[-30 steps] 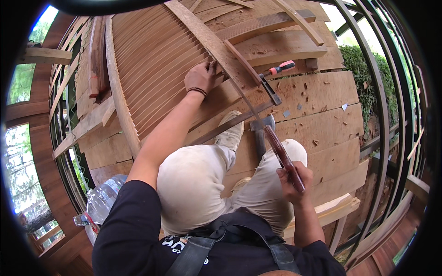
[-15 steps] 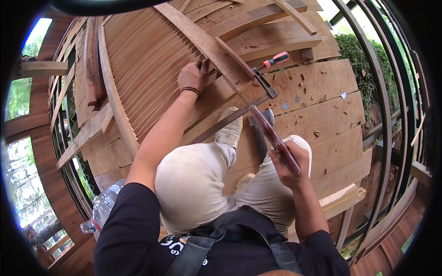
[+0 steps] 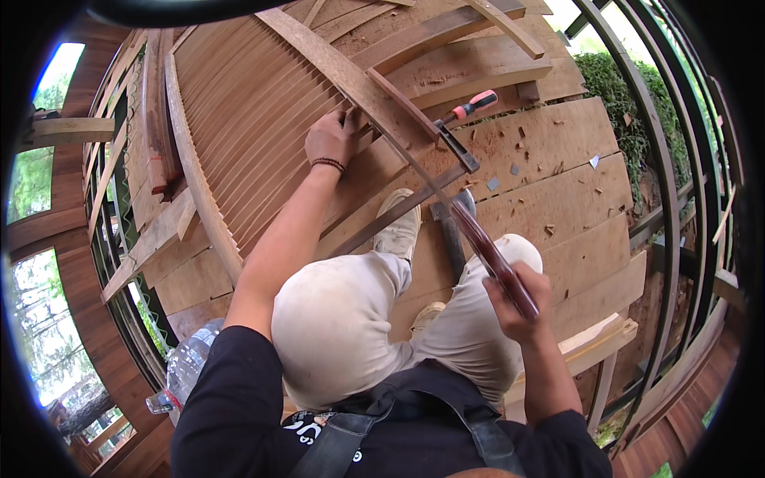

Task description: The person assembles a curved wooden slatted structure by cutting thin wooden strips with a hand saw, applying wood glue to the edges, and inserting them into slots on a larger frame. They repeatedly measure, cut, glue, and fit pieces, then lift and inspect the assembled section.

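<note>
Head view looks straight down on a seated person in pale trousers, with plank flooring (image 3: 558,183) spreading from 12 to 3 o'clock. The right hand (image 3: 516,299) sits at about 4 o'clock, fingers closed around the dark reddish handle of a hand saw (image 3: 478,243). The saw's long axis runs from that handle up and left toward 11 o'clock — its thin blade points at the sloping wooden beam (image 3: 351,80) and meets it close to the left hand. The left hand (image 3: 333,137), at roughly 11 o'clock, presses on the beam's lower edge, fingers curled over the wood where the slatted panel (image 3: 239,119) begins; how tightly it grips I cannot tell.

Just right of the blade, a metal clamp with an orange-and-black handle (image 3: 470,107) lies on the planks at 1 o'clock, and a hammer (image 3: 454,231) lies by the person's shoe, partly under the saw. Wood chips dot the boards around them. The floor's right edge ends at dark curved metal railing (image 3: 669,239), with green foliage beyond, so open room narrows toward 3 o'clock; bare planks lie between clamp and railing.

A clear plastic bottle (image 3: 187,370) at 8 o'clock is half hidden behind the left arm. The saw's teeth and tip are too thin to make out — the blade reads only as a line.
</note>
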A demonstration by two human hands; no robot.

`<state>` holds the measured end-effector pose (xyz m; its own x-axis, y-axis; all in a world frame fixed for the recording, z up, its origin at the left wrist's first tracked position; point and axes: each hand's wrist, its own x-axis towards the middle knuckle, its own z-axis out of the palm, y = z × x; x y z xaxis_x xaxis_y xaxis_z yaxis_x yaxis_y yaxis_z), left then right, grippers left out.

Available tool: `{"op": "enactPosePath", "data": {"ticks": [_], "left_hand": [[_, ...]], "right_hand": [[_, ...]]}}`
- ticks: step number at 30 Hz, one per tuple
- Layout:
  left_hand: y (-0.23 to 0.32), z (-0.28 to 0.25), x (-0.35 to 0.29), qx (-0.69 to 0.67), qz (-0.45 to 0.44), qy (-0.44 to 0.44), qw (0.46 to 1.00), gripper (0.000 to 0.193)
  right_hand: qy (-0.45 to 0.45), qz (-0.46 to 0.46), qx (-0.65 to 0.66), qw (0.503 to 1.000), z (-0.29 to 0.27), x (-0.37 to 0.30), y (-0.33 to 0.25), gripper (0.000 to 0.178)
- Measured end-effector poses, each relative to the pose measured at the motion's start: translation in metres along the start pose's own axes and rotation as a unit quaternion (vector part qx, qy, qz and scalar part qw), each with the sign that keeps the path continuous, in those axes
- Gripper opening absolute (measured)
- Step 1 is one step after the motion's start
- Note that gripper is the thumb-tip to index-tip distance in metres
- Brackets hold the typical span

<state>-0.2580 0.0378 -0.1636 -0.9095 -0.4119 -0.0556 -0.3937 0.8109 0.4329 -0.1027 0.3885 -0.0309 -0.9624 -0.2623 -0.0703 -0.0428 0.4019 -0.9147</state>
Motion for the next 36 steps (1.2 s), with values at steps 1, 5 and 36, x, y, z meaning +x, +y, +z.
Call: {"op": "enactPosePath", "data": {"ticks": [1,5,36], "left_hand": [[-0.002,0.001,-0.001,-0.002,0.005,0.002,1.000,0.052],[0.001,0.004,-0.002,-0.011,0.020,0.026,0.999,0.049],[-0.011,0.015,-0.001,0.000,0.056,0.025,0.998,0.055]], "right_hand": [[0.006,-0.008,0.007,1.000,-0.002,-0.005,0.000,0.014],[-0.003,0.006,0.017,1.000,0.019,0.027,0.000,0.017],[0.005,0.011,-0.003,1.000,-0.011,-0.006,-0.004,0.018]]}}
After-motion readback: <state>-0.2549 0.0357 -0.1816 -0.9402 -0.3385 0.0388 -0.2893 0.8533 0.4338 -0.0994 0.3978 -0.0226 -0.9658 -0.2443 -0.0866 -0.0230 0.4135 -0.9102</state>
